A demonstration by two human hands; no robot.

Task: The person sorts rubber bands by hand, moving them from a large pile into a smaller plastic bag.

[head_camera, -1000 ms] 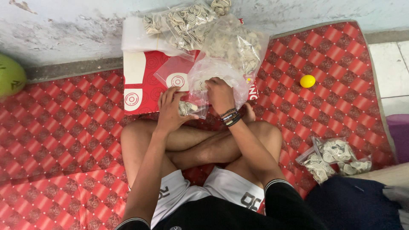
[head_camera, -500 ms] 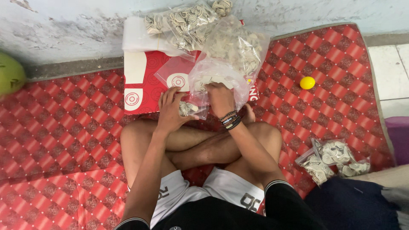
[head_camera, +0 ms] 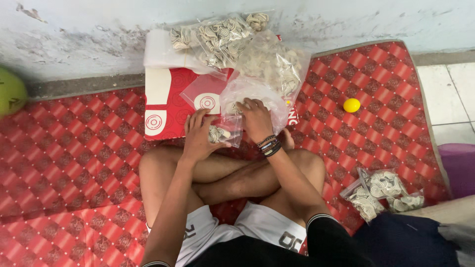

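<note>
Presently, left hand (head_camera: 199,137) grips a small clear plastic bag of coiled cream pieces (head_camera: 221,133); right hand (head_camera: 256,118) reaches into a larger clear plastic bag (head_camera: 257,91), grip unclear, at the red patterned mat's (head_camera: 74,163) far edge.

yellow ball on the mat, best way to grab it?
Come straight down on the yellow ball and pinch across its widest part. It is round, so any side grips alike, and it sits alone on the red mat with open room all round; a low sideways approach would likely roll it off.

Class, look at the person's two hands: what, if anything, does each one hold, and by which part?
The left hand holds a small clear bag of coiled pieces by its side edge. The right hand reaches into the big clear bag; its grasp cannot be told.
</note>
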